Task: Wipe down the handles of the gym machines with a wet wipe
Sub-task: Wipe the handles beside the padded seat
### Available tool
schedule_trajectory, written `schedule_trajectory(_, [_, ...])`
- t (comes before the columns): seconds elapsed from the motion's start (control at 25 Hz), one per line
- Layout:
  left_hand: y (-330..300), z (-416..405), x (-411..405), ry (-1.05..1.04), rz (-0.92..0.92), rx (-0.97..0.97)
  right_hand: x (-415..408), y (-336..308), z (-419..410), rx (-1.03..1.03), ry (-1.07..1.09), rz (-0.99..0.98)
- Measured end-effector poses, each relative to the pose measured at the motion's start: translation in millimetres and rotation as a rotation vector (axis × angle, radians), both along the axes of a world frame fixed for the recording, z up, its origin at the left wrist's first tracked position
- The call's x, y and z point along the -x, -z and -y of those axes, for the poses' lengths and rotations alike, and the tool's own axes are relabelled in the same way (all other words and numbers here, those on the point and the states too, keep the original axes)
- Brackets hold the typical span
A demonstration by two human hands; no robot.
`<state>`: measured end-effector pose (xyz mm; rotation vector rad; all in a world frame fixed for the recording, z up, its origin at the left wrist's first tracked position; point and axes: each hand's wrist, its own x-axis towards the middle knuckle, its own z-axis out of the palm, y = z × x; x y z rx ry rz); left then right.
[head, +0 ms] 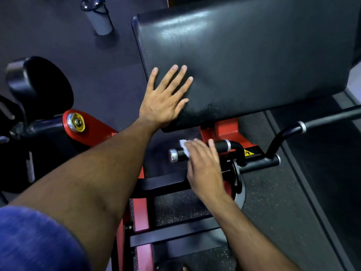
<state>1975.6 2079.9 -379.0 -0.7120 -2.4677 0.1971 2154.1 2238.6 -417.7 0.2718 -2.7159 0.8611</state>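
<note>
A black handle point(221, 146) with a silver end cap sticks out to the left from the red machine frame point(227, 127), below a large black pad point(244, 59). My right hand point(205, 165) wraps over this handle and holds a white wet wipe point(184, 147) against it; only a corner of the wipe shows at my fingers. My left hand point(166, 98) lies flat with spread fingers on the lower left part of the pad. A second, longer black handle point(320, 121) runs off to the right.
A round black roller pad point(43, 87) on a dark arm stands at the left, beside a red bracket with a yellow bolt point(76, 122). A grey cylinder point(98, 18) hangs at the top left. Speckled rubber floor point(273, 202) lies below the red and black frame bars.
</note>
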Motion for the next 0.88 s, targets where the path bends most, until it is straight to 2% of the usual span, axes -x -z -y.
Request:
schedule_trajectory(0.16, [0.0,-0.6,1.0,0.009,0.002,-0.027,-5.9,-5.1,3.0,-0.069,-0.173,-0.009])
schedule_trajectory(0.32, [3.0,1.0,0.7,0.011,-0.012,-0.010,6.2,10.2,-54.4,-0.082,0.015,0.031])
schedule_trajectory(0.44, [6.8,1.0,1.0,0.059,-0.049,-0.026,8.6,12.7,-61.5,-0.086,0.093,0.045])
schedule_trajectory(0.52, [10.1,2.4,2.8,0.115,-0.074,-0.032,8.8,4.3,-39.7,-0.067,0.067,0.031])
schedule_trajectory(0.64, [13.1,6.2,6.4,0.228,-0.067,0.024,2.6,-8.2,-1.8,-0.036,-0.087,0.024])
schedule_trajectory(0.76, [12.4,6.9,5.9,0.267,-0.050,0.046,1.9,-9.7,-2.5,-0.057,-0.201,0.003])
schedule_trajectory(0.88, [11.4,5.5,7.6,0.268,-0.028,0.027,14.9,-1.4,-37.7,-0.093,-0.082,0.015])
